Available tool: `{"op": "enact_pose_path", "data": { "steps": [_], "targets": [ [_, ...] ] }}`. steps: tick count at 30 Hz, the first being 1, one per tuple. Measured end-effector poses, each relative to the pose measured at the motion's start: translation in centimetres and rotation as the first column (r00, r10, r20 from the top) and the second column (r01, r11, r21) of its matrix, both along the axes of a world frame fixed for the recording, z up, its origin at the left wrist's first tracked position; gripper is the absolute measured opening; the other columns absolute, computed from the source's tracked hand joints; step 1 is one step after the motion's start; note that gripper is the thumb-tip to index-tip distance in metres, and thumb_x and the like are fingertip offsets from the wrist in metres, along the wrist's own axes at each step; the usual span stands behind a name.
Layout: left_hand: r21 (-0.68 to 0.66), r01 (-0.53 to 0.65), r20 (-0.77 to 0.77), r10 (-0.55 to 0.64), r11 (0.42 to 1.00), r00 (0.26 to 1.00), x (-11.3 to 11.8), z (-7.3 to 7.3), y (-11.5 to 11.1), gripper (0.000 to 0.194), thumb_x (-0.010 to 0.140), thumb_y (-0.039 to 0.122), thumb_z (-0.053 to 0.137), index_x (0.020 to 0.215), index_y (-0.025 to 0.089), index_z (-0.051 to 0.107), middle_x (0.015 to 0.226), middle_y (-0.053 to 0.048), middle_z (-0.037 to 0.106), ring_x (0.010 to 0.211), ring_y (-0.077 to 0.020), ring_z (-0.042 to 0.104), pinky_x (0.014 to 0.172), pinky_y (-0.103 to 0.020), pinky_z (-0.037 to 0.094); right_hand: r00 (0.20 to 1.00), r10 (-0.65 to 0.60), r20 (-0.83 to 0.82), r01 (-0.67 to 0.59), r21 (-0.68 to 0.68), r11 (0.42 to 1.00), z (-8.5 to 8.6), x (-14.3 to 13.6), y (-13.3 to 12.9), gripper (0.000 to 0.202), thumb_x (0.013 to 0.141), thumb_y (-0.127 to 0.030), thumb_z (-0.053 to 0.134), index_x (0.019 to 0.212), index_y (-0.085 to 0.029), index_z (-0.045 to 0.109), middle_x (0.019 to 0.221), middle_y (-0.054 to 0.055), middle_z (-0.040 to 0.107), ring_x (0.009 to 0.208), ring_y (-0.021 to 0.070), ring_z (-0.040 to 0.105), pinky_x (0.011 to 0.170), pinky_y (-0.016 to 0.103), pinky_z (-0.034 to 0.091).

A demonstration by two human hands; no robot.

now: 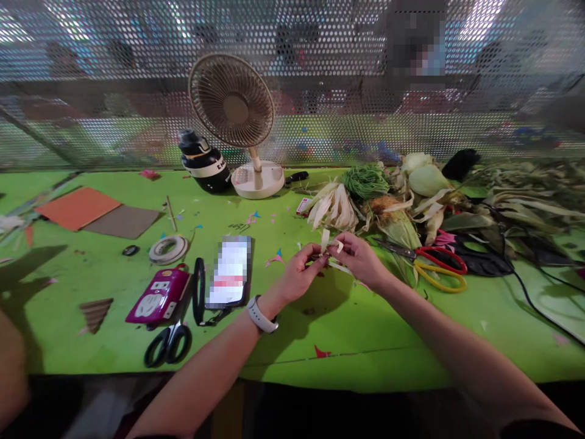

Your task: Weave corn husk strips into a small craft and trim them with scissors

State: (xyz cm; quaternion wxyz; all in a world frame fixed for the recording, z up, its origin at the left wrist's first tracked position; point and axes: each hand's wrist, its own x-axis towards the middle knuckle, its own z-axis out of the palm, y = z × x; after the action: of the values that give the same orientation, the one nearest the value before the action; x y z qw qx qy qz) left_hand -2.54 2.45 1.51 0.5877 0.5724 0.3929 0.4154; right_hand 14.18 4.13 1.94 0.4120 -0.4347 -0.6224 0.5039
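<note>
— Forearms (205, 372) nearest, entering from the bottom edge. What's in the fingers?

— Pale strip (325, 240), centre of frame, over the green tabletop (365, 341). Left hand (301, 270) and right hand (361, 256) both pinched closed on it, fingertips nearly meeting.

— How far along?

— Partway, I'd judge: strip bent, one end upright. Ends look loose; shaping seems unfinished.

— Left over?

— Pale husk bundle (333, 207), just beyond the hands. Green husk (403, 235), right of centre, looks unworked. Red-and-yellow-handled scissors (418, 252) overlap it in view, unheld. Farther out, upper left of centre: fan (236, 110).
</note>
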Motion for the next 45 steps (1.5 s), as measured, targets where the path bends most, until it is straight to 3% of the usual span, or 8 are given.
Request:
{"op": "enact_pose_path", "data": {
  "steps": [10,16,19,22,26,33,38,45],
  "targets": [
    [-0.061,-0.106,0.096,0.111,0.993,0.989,0.4,0.3,-0.1,0.028,0.073,0.041,0.069,0.082,0.015,0.061,0.071,0.001,0.059,0.064,-0.0095,0.053,0.064,-0.024,0.045,0.993,-0.119,0.012,0.117,0.124,0.985,-0.9,-0.6,-0.6,0.021,0.084,-0.04,0.055,0.087,-0.019,0.051,0.07,-0.001,0.058,0.06,0.0114,0.052,0.053,0.022,0.04],
    [-0.187,-0.175,0.093,0.195,0.967,0.976,-0.5,0.2,0.7,0.028,0.069,0.038,0.073,0.08,0.015,0.062,0.067,0.002,0.059,0.061,-0.008,0.052,0.062,-0.022,0.042,0.903,0.008,0.429,-0.076,0.141,0.987,1.1,1.3,0.2,0.037,0.081,-0.048,0.059,0.063,-0.017,0.06,0.056,-0.003,0.052,0.054,0.0104,0.047,0.049,0.022,0.033],
    [-0.201,-0.162,0.088,0.182,0.966,0.979,-0.6,0.0,0.9,0.031,0.068,0.042,0.073,0.081,0.015,0.063,0.068,0.002,0.058,0.059,-0.0079,0.051,0.061,-0.022,0.042,0.874,-0.029,0.486,-0.168,0.357,0.919,1.7,1.5,-0.1,0.033,0.085,-0.043,0.058,0.066,-0.017,0.065,0.062,-0.001,0.057,0.06,0.0116,0.053,0.055,0.023,0.04],
    [-0.193,-0.067,0.072,0.082,0.979,0.994,-0.5,0.0,0.7,0.035,0.069,0.047,0.071,0.08,0.015,0.062,0.065,0.002,0.056,0.057,-0.0075,0.048,0.057,-0.022,0.039,0.835,-0.135,0.533,-0.244,0.58,0.777,1.7,1.1,-0.8,0.024,0.09,-0.036,0.053,0.084,-0.019,0.069,0.082,0.005,0.065,0.074,0.0136,0.06,0.064,0.024,0.045],
    [-0.111,0.063,0.057,-0.057,0.992,0.997,-0.3,0.3,0.2,0.035,0.072,0.048,0.069,0.078,0.016,0.059,0.062,0.003,0.053,0.057,-0.0083,0.046,0.057,-0.023,0.037,0.785,-0.206,0.584,-0.314,0.662,0.681,1.0,0.7,-1.4,0.022,0.094,-0.029,0.046,0.098,-0.02,0.065,0.109,0.008,0.066,0.084,0.0139,0.064,0.06,0.021,0.046],
    [-0.046,0.199,0.052,-0.196,0.979,0.979,-0.2,0.0,-0.1,0.03,0.08,0.045,0.062,0.09,0.017,0.062,0.076,-0.002,0.057,0.069,-0.0117,0.052,0.067,-0.026,0.043,0.669,-0.391,0.632,-0.258,0.691,0.676,0.2,1.1,-1.1,0.021,0.091,-0.024,0.046,0.083,-0.019,0.064,0.072,0.003,0.065,0.052,0.0109,0.054,0.047,0.021,0.033],
    [0.038,0.23,0.038,-0.231,0.972,0.972,-0.2,0.5,-0.5,0.025,0.082,0.04,0.06,0.093,0.018,0.064,0.084,-0.005,0.061,0.077,-0.0148,0.055,0.077,-0.03,0.047,0.675,-0.416,0.609,-0.249,0.719,0.648,0.4,1.1,-1.3,0.021,0.091,-0.023,0.045,0.082,-0.019,0.064,0.071,0.004,0.064,0.056,0.0123,0.054,0.048,0.022,0.031],
    [0.019,0.185,0.077,-0.186,0.983,0.98,0.0,0.8,-0.7,0.019,0.085,0.033,0.057,0.089,0.016,0.065,0.084,-0.005,0.065,0.08,-0.0161,0.059,0.079,-0.03,0.047,0.737,-0.365,0.568,-0.147,0.662,0.735,0.1,0.7,-1.3,0.025,0.092,-0.033,0.046,0.083,-0.018,0.064,0.073,0.004,0.066,0.061,0.0139,0.058,0.053,0.023,0.036]
  ]
}}
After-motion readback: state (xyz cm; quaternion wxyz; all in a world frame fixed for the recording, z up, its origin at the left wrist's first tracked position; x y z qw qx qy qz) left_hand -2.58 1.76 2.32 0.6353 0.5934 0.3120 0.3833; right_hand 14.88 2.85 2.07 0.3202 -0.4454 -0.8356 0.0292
